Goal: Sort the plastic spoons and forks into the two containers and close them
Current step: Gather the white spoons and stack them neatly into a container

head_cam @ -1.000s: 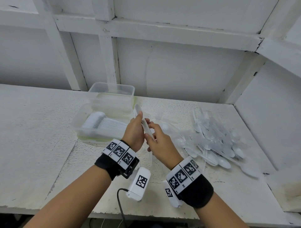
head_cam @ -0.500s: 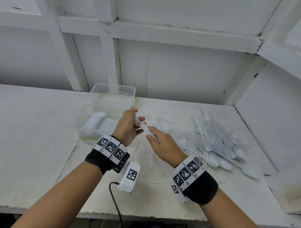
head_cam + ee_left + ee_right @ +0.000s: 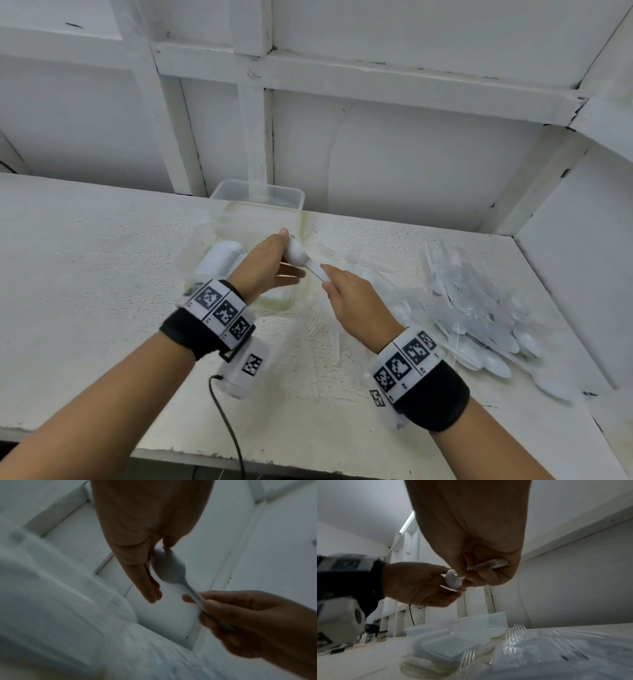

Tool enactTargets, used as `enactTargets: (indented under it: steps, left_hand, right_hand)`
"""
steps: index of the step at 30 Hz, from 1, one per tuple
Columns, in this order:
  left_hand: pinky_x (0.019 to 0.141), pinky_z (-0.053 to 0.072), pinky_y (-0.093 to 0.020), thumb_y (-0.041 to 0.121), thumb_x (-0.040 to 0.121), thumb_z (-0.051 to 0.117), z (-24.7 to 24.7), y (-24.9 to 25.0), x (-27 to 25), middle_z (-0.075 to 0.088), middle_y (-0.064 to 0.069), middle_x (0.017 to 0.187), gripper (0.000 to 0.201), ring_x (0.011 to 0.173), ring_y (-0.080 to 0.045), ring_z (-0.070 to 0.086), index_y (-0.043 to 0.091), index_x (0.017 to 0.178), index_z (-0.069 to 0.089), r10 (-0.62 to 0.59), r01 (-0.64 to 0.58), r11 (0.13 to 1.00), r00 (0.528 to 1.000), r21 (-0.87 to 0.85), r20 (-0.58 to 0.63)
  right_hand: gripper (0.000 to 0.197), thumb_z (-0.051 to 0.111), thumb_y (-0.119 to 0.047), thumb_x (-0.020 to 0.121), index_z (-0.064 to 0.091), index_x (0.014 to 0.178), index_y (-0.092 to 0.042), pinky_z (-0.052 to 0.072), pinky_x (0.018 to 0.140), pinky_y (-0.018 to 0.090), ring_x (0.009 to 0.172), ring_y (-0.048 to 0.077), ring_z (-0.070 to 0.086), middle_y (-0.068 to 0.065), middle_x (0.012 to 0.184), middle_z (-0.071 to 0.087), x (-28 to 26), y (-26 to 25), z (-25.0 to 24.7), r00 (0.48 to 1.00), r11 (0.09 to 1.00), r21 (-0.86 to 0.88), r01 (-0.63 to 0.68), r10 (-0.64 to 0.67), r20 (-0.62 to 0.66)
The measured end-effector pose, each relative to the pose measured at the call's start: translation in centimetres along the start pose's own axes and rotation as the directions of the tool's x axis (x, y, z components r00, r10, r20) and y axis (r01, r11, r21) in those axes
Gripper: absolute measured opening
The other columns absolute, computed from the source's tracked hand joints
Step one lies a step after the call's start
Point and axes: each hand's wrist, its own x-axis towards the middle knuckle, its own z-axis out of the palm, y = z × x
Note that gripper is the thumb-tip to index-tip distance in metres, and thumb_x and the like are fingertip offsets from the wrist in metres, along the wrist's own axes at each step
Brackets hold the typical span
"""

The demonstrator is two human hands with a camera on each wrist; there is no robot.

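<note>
spoons [image 3: 297, 255], pinched by both hands' fingers [image 3: 328, 274]

White rough tabletop [image 3: 85, 274]; white panelled wall [image 3: 394, 154]; ceiling tube light [image 3: 407, 522]

Head view bright, even; wrist views dim, motion-blurred, edges warped.

A rough white table [image 3: 85, 274] carries two clear containers [image 3: 239, 240] by the back wall, with loose clear forks [image 3: 329, 329] beside them and a heap of plastic cutlery [image 3: 479, 308] to the right.
</note>
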Motion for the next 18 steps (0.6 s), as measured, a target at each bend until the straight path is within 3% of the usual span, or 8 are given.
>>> enactTargets:
  steps: [2,3,6,8,11,18]
  left_hand:
    - [0.086,0.050,-0.035,0.037,0.101,0.029,-2.2,1.0,0.2,0.060,-0.009,0.099,0.035,0.084,-0.022,0.060,0.014,0.107,0.054,0.024,-0.040,0.949,0.998,0.314,0.057]
    - [0.086,0.049,-0.032,0.037,0.100,0.030,-3.5,1.5,0.6,0.060,-0.008,0.103,0.036,0.087,-0.020,0.058,0.014,0.113,0.054,0.051,-0.085,0.867,0.995,0.491,0.083]
    - [0.089,0.039,-0.027,0.032,0.100,0.035,-7.1,2.7,2.4,0.058,-0.003,0.117,0.037,0.103,-0.019,0.054,0.013,0.124,0.055,0.129,-0.220,0.403,0.975,0.889,0.183]
    - [0.090,0.036,-0.026,0.027,0.099,0.040,-9.1,3.1,4.2,0.056,-0.007,0.118,0.032,0.104,-0.021,0.054,0.012,0.121,0.058,0.122,-0.223,0.218,0.972,0.950,0.200]
    - [0.096,0.037,-0.029,0.022,0.099,0.039,-11.5,2.8,6.7,0.054,-0.011,0.123,0.030,0.110,-0.026,0.053,0.011,0.118,0.060,0.068,-0.152,0.095,0.987,0.984,0.146]
    - [0.108,0.029,-0.033,0.022,0.101,0.028,-13.2,1.1,8.8,0.043,-0.003,0.143,0.040,0.130,-0.023,0.040,0.017,0.139,0.041,-0.083,-0.059,-0.060,0.995,0.997,0.054]
  right_hand:
    - [0.041,0.040,-0.022,0.100,0.041,0.139,-0.012,0.039,0.086,0.023,0.104,0.020,0.056,0.010,0.120,0.060,0.3,0.2,-0.6,0.999,0.996,0.083,-0.031,0.034,-0.031]
    - [0.039,0.042,-0.021,0.099,0.044,0.137,-0.012,0.038,0.081,0.021,0.097,0.017,0.056,0.010,0.118,0.062,0.6,0.3,-1.0,0.998,0.995,0.089,-0.034,0.038,-0.042]
    - [0.035,0.043,-0.022,0.099,0.050,0.131,-0.012,0.035,0.073,0.021,0.083,0.010,0.047,0.007,0.105,0.063,1.9,0.6,-1.8,0.998,0.998,0.042,-0.043,0.045,-0.036]
    - [0.034,0.042,-0.022,0.099,0.050,0.131,-0.012,0.035,0.072,0.023,0.083,0.011,0.048,0.006,0.104,0.063,3.1,0.5,-2.1,0.999,0.999,-0.001,-0.052,0.052,-0.014]
    - [0.032,0.042,-0.021,0.099,0.051,0.129,-0.013,0.040,0.074,0.027,0.089,0.019,0.057,0.007,0.107,0.065,5.0,0.0,-2.2,0.999,0.996,-0.078,-0.037,0.038,0.012]
    - [0.029,0.037,-0.022,0.100,0.055,0.119,-0.008,0.044,0.076,0.035,0.093,0.027,0.057,0.011,0.105,0.058,9.7,-1.7,-0.6,0.985,0.940,-0.341,0.028,0.032,0.169]
